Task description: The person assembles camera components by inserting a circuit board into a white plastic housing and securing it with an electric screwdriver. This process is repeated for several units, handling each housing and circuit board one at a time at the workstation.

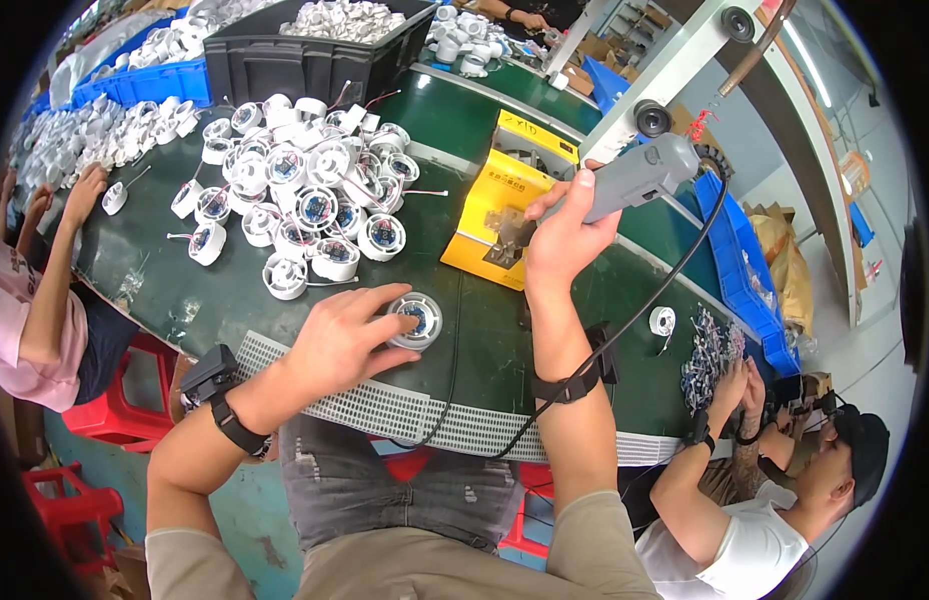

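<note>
My left hand [336,338] has its fingers closed on a round white housing [431,318] with a blue circuit board inside. The housing lies on the green worktable near its front edge, one finger over the board. Gripped in my right hand [572,238] is a grey electric screwdriver [644,180] trailing a black cord. It slants down to the left, its front end by the metal part of a yellow box-shaped screw feeder [476,228]. The screwdriver's tip cannot be made out there. Beyond my left hand, a pile of similar white housings [319,165] with thin wires covers the table.
A black crate [274,70] and a blue bin [149,90] of white parts stand at the back left. Perforated grey strips [464,425] line the front edge. Co-workers sit on both sides; the right one handles a heap of small parts [706,355]. A metal post rises behind the feeder.
</note>
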Action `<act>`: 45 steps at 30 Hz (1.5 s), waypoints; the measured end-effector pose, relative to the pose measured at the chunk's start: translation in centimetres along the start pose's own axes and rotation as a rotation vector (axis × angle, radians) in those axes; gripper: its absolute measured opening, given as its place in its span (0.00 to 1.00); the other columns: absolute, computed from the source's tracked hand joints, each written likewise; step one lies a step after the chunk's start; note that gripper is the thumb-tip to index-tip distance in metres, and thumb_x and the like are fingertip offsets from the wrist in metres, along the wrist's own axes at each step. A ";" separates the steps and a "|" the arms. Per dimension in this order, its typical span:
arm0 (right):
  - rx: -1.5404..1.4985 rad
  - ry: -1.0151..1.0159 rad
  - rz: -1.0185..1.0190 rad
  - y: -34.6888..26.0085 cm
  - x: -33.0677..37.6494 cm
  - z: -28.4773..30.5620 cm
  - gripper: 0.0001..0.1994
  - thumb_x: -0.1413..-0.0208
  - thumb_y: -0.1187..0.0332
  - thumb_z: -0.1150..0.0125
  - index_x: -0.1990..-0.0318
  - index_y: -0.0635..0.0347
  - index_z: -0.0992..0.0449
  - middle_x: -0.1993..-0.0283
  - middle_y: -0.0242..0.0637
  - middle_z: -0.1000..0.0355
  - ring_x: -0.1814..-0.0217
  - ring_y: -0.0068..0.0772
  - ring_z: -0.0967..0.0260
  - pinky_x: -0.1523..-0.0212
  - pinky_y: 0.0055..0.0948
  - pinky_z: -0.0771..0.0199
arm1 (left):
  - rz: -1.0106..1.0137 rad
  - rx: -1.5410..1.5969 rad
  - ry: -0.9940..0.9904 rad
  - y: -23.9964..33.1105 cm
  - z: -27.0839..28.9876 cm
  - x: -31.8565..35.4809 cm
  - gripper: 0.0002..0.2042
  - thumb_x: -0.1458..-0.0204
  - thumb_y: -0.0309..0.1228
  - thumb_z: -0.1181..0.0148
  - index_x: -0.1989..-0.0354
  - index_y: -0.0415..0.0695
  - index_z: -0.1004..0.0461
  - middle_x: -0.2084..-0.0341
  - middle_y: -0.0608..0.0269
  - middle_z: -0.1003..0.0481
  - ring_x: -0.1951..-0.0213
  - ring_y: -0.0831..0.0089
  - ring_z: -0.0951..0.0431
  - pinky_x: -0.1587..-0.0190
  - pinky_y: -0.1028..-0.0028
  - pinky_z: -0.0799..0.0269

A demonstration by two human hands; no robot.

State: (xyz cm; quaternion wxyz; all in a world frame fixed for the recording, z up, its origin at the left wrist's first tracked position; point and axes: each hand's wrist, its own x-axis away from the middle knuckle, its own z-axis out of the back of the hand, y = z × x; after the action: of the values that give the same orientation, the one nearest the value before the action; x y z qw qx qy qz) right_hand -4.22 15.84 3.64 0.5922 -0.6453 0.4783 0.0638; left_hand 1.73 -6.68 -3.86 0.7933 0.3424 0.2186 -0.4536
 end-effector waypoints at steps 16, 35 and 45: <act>0.044 -0.016 0.026 0.0 0.2 -0.2 0.10 0.36 0.66 0.52 0.55 0.64 0.36 0.82 0.35 0.38 0.85 0.25 0.40 0.83 0.25 0.36 | -0.013 0.004 0.018 -0.1 -0.1 0.1 0.21 0.67 0.36 0.25 0.63 0.46 0.26 0.52 0.50 0.26 0.67 0.59 0.22 0.65 0.66 0.25; -0.212 -0.256 -0.272 -5.4 7.5 -1.4 0.15 0.33 0.60 0.60 0.47 0.60 0.40 0.80 0.34 0.40 0.84 0.27 0.41 0.82 0.29 0.36 | 0.055 0.067 0.014 -0.4 -0.1 0.4 0.19 0.64 0.35 0.27 0.62 0.46 0.26 0.52 0.53 0.27 0.62 0.57 0.23 0.60 0.64 0.26; -0.250 -0.352 -0.292 -5.4 8.8 -2.2 0.16 0.34 0.60 0.57 0.46 0.63 0.41 0.80 0.34 0.38 0.83 0.26 0.39 0.80 0.29 0.32 | 0.067 0.097 -0.006 -0.4 -0.2 0.5 0.18 0.60 0.37 0.30 0.61 0.47 0.27 0.52 0.56 0.28 0.63 0.59 0.24 0.59 0.64 0.28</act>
State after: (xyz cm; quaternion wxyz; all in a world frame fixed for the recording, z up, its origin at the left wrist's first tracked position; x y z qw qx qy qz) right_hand 3.15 8.43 2.39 0.5848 -0.7548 0.2580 0.1475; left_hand 1.62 -6.94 -4.46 0.7911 0.3863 0.1824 -0.4378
